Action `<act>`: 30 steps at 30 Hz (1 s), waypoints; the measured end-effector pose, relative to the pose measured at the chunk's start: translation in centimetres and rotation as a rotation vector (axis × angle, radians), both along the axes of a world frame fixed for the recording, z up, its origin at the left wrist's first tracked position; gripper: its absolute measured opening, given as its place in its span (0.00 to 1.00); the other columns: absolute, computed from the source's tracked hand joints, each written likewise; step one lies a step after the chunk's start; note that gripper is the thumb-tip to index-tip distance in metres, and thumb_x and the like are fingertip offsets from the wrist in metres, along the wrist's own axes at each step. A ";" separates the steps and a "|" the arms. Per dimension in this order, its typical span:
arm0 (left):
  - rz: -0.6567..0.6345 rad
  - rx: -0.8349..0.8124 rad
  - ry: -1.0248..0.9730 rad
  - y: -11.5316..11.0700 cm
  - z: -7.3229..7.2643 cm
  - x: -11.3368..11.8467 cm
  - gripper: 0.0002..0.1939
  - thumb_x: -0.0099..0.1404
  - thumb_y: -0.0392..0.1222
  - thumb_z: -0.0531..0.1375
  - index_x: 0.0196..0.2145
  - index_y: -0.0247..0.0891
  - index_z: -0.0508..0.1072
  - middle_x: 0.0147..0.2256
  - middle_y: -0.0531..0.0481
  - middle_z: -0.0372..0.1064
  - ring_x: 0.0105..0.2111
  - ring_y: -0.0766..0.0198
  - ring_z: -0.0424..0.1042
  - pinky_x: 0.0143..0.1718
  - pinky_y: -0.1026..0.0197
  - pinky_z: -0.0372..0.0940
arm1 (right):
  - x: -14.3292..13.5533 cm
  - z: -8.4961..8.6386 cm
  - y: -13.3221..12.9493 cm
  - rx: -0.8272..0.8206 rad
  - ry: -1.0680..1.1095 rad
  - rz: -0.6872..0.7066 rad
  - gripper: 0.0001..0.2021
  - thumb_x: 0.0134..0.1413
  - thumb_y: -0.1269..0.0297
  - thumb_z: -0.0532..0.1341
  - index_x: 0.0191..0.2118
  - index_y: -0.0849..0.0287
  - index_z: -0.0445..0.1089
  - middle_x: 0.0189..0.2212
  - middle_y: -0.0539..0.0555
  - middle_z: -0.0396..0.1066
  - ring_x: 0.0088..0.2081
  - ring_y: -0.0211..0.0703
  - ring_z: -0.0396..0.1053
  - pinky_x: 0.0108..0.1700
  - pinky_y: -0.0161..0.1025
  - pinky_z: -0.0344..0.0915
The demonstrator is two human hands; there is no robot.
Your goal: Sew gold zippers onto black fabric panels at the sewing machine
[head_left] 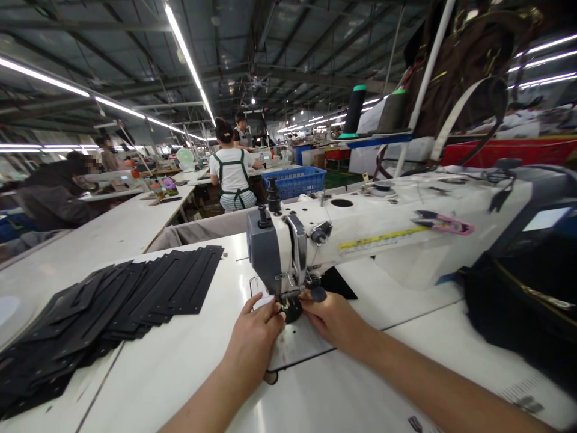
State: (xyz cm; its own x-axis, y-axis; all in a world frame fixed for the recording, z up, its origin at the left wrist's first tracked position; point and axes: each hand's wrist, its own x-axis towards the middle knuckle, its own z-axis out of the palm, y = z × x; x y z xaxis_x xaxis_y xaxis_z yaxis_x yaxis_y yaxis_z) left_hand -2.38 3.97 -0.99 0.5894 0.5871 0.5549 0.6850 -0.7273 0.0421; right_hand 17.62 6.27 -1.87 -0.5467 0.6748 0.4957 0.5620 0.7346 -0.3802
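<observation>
A small black piece of material (292,310) lies under the needle area of a white sewing machine (306,252). On its left edge, the fingertips of my left hand (256,329) are closed, with one finger raised a little. My right hand (336,319) pinches the right side of the same piece, close beside the presser foot. The foot and my fingers hide part of the material. Behind my right hand, a flat black panel (338,284) lies on the machine bed.
Overlapping black panels (130,294) spread across the table at left. Pink-handled thread snips (444,222) rest on the machine arm. Dark fabric with a zipper (518,313) bunches at right. Thread cones (354,111) stand above. Beyond are a blue crate (297,180) and people working.
</observation>
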 end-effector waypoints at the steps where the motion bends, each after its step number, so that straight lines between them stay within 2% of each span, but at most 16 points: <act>1: 0.003 -0.001 0.006 0.0 0.1 0.0 0.08 0.63 0.31 0.53 0.35 0.38 0.71 0.36 0.48 0.72 0.38 0.62 0.72 0.53 0.49 0.56 | 0.0 -0.1 0.1 0.002 -0.012 -0.003 0.12 0.53 0.75 0.51 0.31 0.60 0.71 0.34 0.57 0.72 0.40 0.45 0.70 0.42 0.38 0.65; 11: 0.042 -0.011 -0.020 0.1 0.1 0.3 0.06 0.60 0.29 0.56 0.31 0.37 0.70 0.34 0.51 0.72 0.36 0.64 0.72 0.52 0.52 0.57 | -0.2 -0.5 0.5 0.028 -0.007 -0.026 0.12 0.52 0.76 0.51 0.31 0.61 0.71 0.32 0.59 0.72 0.37 0.48 0.70 0.39 0.39 0.65; 16: 0.093 -0.001 -0.044 0.0 0.1 0.5 0.07 0.60 0.30 0.56 0.30 0.38 0.71 0.33 0.51 0.73 0.37 0.64 0.72 0.52 0.52 0.57 | -0.6 -0.5 0.4 0.033 0.001 -0.031 0.12 0.51 0.77 0.50 0.30 0.61 0.70 0.31 0.57 0.72 0.34 0.45 0.70 0.35 0.36 0.65; 19: 0.107 -0.024 -0.027 0.0 0.3 0.4 0.07 0.60 0.29 0.56 0.31 0.39 0.72 0.34 0.51 0.73 0.37 0.63 0.72 0.50 0.52 0.59 | -0.3 0.3 0.2 0.012 -0.001 -0.001 0.11 0.51 0.76 0.51 0.33 0.60 0.70 0.33 0.55 0.72 0.36 0.42 0.69 0.38 0.34 0.64; 21: 0.112 -0.038 0.004 0.0 0.7 0.3 0.07 0.61 0.30 0.56 0.31 0.39 0.71 0.36 0.50 0.72 0.37 0.63 0.72 0.49 0.51 0.60 | 0.4 1.3 0.1 0.031 -0.097 -0.056 0.08 0.50 0.73 0.55 0.36 0.61 0.69 0.38 0.56 0.70 0.41 0.43 0.67 0.43 0.36 0.63; 23: 0.114 -0.042 0.029 -0.2 1.3 0.3 0.07 0.61 0.30 0.55 0.31 0.38 0.71 0.36 0.49 0.72 0.37 0.62 0.72 0.49 0.50 0.60 | 1.4 2.4 -0.2 0.066 -0.248 -0.211 0.09 0.48 0.72 0.57 0.37 0.64 0.68 0.40 0.61 0.68 0.43 0.50 0.65 0.45 0.43 0.61; 25: 0.115 -0.042 0.042 -1.1 2.1 0.7 0.07 0.62 0.30 0.53 0.30 0.37 0.70 0.34 0.48 0.71 0.36 0.60 0.71 0.51 0.47 0.57 | 2.3 3.2 -1.1 0.080 -0.374 -0.348 0.07 0.46 0.74 0.56 0.34 0.66 0.68 0.36 0.64 0.68 0.40 0.55 0.65 0.43 0.49 0.60; 26: 0.109 -0.046 0.050 -1.8 2.6 1.2 0.07 0.61 0.30 0.53 0.30 0.36 0.70 0.33 0.48 0.70 0.36 0.60 0.70 0.52 0.45 0.55 | 2.5 3.5 -1.9 0.070 -0.403 -0.371 0.06 0.46 0.76 0.55 0.32 0.67 0.68 0.33 0.64 0.68 0.37 0.55 0.65 0.41 0.50 0.60; 28: 0.065 -0.064 0.088 -3.6 3.3 2.4 0.04 0.60 0.33 0.55 0.33 0.35 0.70 0.35 0.46 0.70 0.40 0.56 0.69 0.55 0.42 0.50 | 2.5 3.5 -4.2 0.047 -0.434 -0.347 0.06 0.46 0.77 0.55 0.29 0.65 0.68 0.29 0.62 0.68 0.33 0.52 0.66 0.37 0.48 0.61; 30: -0.032 -0.087 0.151 -5.3 3.5 3.7 0.12 0.59 0.36 0.58 0.42 0.34 0.67 0.42 0.43 0.68 0.46 0.53 0.66 0.56 0.43 0.50 | 1.8 3.1 -7.1 0.033 -0.419 -0.310 0.06 0.49 0.76 0.54 0.30 0.63 0.68 0.28 0.59 0.68 0.30 0.49 0.66 0.35 0.45 0.61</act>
State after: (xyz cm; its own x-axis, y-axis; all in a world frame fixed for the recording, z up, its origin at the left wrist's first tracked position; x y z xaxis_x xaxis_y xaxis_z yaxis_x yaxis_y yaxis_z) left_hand 1.31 -1.32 2.53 0.6816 0.6084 0.4066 0.6645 -0.7472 0.0042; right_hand 19.45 -0.87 1.20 -0.4799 0.8240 0.3012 0.8538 0.5176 -0.0557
